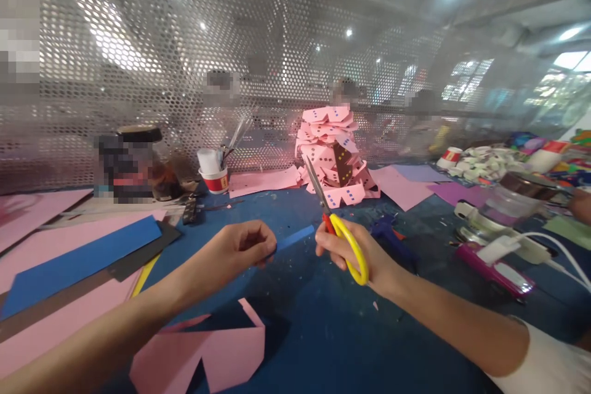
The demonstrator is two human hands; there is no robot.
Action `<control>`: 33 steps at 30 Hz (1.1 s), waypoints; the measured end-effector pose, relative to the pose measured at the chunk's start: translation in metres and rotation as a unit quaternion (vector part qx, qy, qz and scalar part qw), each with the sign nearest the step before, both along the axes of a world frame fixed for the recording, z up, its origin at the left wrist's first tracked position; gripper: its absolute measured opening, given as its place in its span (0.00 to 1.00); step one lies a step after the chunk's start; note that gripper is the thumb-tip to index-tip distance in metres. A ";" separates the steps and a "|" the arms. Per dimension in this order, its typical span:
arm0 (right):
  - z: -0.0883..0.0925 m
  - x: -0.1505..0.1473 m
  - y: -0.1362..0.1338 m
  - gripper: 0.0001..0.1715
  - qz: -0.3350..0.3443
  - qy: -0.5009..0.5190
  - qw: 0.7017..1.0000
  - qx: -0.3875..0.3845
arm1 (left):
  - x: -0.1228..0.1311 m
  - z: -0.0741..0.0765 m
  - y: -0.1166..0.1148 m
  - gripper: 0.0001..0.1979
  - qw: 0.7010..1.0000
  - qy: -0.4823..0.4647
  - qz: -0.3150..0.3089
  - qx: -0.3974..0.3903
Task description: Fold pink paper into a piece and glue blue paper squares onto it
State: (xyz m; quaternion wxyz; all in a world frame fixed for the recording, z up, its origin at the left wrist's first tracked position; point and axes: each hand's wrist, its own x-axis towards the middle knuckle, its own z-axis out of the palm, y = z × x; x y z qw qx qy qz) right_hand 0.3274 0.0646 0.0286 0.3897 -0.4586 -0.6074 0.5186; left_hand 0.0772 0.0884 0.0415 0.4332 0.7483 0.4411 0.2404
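My left hand point(247, 245) pinches one end of a narrow blue paper strip point(295, 237), whose free end points toward my right hand point(348, 252). In that right hand I hold scissors point(353, 249) with yellow and red handles. Their blades point up and away, and look closed or nearly so, apart from the strip. Below my left forearm, a pink paper cut-out shaped like glasses point(235, 345) lies on the blue table point(332, 345). A tall stack of similar pink cut-outs point(323, 135), dotted with small coloured squares, stands at the back beyond the scissors.
Pink sheets and a blue paper sheet point(87, 258) lie at left. A paper cup point(215, 175) with tools stands by the perforated metal screen point(277, 43). On the right are a dark blue glue gun point(392, 237), a magenta device point(496, 271) with a white cable, and a lidded jar point(519, 200).
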 end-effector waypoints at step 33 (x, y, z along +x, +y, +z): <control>-0.010 -0.023 0.008 0.05 0.067 -0.192 0.976 0.084 | -0.013 -0.007 0.007 0.10 0.913 -0.357 0.179 -0.090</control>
